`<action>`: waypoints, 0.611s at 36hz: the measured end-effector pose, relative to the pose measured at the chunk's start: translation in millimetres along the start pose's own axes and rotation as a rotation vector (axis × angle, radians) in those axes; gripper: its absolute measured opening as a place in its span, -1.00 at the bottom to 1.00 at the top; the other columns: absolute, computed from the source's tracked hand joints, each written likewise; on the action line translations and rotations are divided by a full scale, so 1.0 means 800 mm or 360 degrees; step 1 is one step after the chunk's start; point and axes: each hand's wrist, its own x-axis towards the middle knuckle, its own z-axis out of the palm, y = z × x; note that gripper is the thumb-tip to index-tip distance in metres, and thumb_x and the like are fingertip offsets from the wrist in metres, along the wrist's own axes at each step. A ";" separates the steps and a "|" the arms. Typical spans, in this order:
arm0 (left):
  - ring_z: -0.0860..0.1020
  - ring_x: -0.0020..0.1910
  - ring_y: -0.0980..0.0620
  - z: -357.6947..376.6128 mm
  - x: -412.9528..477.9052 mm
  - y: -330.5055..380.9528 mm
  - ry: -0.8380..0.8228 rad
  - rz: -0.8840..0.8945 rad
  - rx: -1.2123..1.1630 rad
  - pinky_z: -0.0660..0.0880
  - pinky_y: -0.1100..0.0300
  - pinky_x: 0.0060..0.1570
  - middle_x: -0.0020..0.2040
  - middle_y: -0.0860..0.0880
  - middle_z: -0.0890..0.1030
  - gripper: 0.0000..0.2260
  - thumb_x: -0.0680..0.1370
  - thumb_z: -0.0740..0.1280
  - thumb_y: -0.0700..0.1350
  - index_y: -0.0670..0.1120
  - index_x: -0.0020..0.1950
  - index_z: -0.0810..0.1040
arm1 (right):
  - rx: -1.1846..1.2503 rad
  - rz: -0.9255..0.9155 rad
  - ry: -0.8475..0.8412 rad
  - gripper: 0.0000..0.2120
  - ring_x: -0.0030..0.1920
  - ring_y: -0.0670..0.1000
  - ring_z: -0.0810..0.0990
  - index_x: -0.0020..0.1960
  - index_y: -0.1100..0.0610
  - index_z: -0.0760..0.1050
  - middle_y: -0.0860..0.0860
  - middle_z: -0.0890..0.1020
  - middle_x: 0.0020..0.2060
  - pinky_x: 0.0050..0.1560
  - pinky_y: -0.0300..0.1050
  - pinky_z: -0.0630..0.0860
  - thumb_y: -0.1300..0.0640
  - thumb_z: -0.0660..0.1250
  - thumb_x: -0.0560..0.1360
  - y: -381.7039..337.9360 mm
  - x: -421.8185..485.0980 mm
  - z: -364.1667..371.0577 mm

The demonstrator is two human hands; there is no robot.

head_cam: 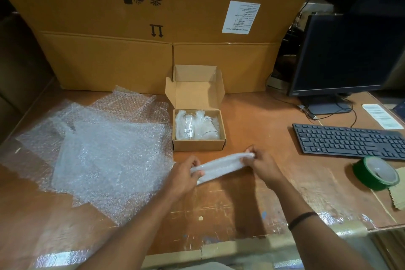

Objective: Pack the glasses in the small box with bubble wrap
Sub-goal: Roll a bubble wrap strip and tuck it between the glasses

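Observation:
A small cardboard box (198, 145) stands open on the table, its lid flap up behind it. Inside lie two clear glasses (189, 126), side by side on bubble wrap, the right one partly wrapped. Just in front of the box I hold a folded strip of bubble wrap (221, 165) stretched between both hands. My left hand (186, 174) grips its left end, and my right hand (259, 161) pinches its right end. The strip hangs a little above the table, apart from the box.
Loose sheets of bubble wrap (103, 149) lie spread at the left. Large cartons (153, 28) wall off the back. A monitor (346, 55) and keyboard (348, 140) sit at the right, with a green tape roll (375, 173) near the right front edge.

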 end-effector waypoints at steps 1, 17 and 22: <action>0.55 -0.06 0.04 0.001 0.002 0.003 0.0052 0.0024 -0.0055 0.46 0.21 -0.20 -0.01 0.06 0.54 -0.85 0.55 0.38 -0.13 0.01 0.00 0.42 | 0.0200 -0.0013 0.0018 -0.84 -0.22 0.02 0.46 -0.13 0.17 0.42 0.05 0.48 -0.27 -0.26 -0.23 0.42 0.38 0.32 0.50 -0.009 0.004 -0.003; 0.46 0.06 -0.03 0.006 0.077 0.068 0.0340 0.0300 0.0657 0.32 0.07 0.10 0.09 0.03 0.64 -0.70 0.61 0.15 -0.04 0.06 0.30 0.53 | -0.0987 -0.0499 0.0289 -0.84 -0.23 0.04 0.52 0.02 0.12 0.60 0.06 0.61 -0.14 -0.36 -0.21 0.40 0.26 0.26 0.54 -0.133 0.137 0.001; 0.37 0.08 -0.03 0.007 0.096 0.081 0.0178 0.0258 0.0917 0.27 0.04 0.09 0.07 0.02 0.47 -0.69 0.58 0.16 0.01 0.11 0.24 0.59 | -0.1236 -0.0573 -0.0039 -0.77 0.13 0.06 0.59 0.11 0.16 0.65 0.08 0.67 0.09 0.02 -0.28 0.43 0.26 0.26 0.54 -0.148 0.165 0.005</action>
